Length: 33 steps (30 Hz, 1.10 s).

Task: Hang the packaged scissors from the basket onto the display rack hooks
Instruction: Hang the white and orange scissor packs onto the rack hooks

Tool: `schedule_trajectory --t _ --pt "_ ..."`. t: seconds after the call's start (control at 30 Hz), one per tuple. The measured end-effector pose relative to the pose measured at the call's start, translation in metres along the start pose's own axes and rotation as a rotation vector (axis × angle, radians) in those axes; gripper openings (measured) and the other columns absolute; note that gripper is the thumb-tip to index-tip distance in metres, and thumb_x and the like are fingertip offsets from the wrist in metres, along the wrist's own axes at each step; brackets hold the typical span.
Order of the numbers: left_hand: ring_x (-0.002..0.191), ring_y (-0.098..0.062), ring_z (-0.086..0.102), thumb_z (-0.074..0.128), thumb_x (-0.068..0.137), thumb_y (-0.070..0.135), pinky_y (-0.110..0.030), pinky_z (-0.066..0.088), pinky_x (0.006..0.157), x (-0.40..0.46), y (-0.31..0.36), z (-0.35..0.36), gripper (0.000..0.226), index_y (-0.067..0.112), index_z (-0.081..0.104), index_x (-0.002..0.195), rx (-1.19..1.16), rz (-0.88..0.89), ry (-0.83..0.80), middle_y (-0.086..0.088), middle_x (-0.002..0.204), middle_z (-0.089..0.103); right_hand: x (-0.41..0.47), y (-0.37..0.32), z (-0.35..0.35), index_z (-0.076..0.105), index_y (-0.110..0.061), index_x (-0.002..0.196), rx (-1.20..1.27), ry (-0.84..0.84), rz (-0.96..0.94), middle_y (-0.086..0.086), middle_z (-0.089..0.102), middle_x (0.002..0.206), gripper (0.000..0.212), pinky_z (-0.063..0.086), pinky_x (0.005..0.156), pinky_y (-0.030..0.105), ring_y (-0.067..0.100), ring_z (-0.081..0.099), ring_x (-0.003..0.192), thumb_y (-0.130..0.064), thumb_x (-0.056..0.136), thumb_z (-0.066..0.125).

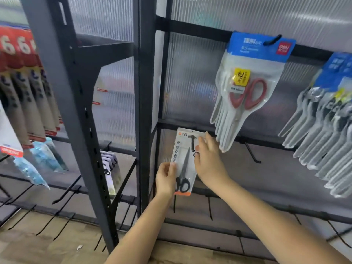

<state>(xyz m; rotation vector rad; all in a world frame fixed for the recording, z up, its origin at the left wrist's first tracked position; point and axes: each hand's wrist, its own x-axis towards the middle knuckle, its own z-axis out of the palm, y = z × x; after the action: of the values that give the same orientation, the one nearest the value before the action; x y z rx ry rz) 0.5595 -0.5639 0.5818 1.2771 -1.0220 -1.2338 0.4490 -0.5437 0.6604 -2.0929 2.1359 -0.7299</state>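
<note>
1. Red-topped packs (21, 54) hang in a row at the far left of the frame, with bluish pouches (38, 161) below them. Not part of the job, just neighbours on the next rack.
2. Moving right, a dark metal upright (80, 103) splits the two racks. Bare black hooks (64, 195) stick out along the lower left, so there's free space over there too.
3. Lower centre: the left hand (165, 180) pinches the lower left edge of the white scissors pack (183, 162), thumb on the front. My guess is it's there to keep the card from swinging.
4. The pack sits against the rack's back panel in the middle of the frame. A black hook (192, 142) pokes through its hang hole at the top, so it looks threaded on or very nearly.
5. The right hand (207, 161) lies on the pack's right edge, fingers mostly straight and reaching up to the top corner. Looks like it's pushing the card back along the hook rather than gripping.
6. Just right and above, a bunch of blue-headed scissor packs (247, 82) dangles close to that hand. That's the thing most likely to get bumped.
7. An empty hook (253, 155) juts out beneath them, and more blue-topped packs (327, 119) crowd the right edge. The basket isn't in view.
</note>
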Motion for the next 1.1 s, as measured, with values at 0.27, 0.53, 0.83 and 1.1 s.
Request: schedule_trajectory --t 0.27,0.53,0.83,1.1 --pt "0.120 -0.019 0.051 0.050 0.097 0.027 -0.032 0.041 0.098 0.004 -0.004 0.000 0.043 0.013 0.043 0.137 0.135 -0.051 0.011 -0.003 0.134 0.052 -0.019 0.002 -0.001 0.007 -0.011 0.150 -0.039 0.003 -0.040 0.002 -0.012 0.158 0.071 0.004 0.117 0.027 0.017 -0.011 0.145 0.004 0.091 0.043" --pt "0.102 -0.015 0.052 0.047 0.098 0.028 -0.026 0.038 0.082 -0.058 0.011 -0.002 0.032 0.012 0.053 0.125 0.403 0.124 -0.061 -0.004 0.122 0.057 -0.078 0.013 -0.026 0.002 -0.009 0.151 -0.099 -0.036 -0.033 0.006 -0.007 0.159 0.067 0.010 0.119 0.032 0.018 -0.006 0.146 -0.014 0.098 0.043" --pt "0.130 -0.021 0.042 0.042 0.099 0.032 -0.030 0.034 0.105 -0.182 0.004 0.076 0.046 0.009 0.040 0.139 0.724 0.333 -0.407 -0.007 0.144 0.043 -0.214 0.090 -0.091 0.008 -0.012 0.151 -0.172 -0.072 0.210 0.004 0.004 0.159 0.059 0.013 0.116 0.032 0.018 0.009 0.145 -0.031 0.101 0.033" --pt "0.142 -0.020 0.021 0.035 0.101 0.038 -0.026 0.017 0.111 -0.350 -0.021 0.212 0.055 0.008 0.027 0.146 0.919 0.640 -0.904 -0.007 0.155 0.024 -0.401 0.215 -0.184 0.026 -0.008 0.145 -0.303 0.038 0.633 0.009 0.030 0.150 0.053 0.027 0.109 0.033 0.022 0.032 0.136 -0.031 0.099 0.038"
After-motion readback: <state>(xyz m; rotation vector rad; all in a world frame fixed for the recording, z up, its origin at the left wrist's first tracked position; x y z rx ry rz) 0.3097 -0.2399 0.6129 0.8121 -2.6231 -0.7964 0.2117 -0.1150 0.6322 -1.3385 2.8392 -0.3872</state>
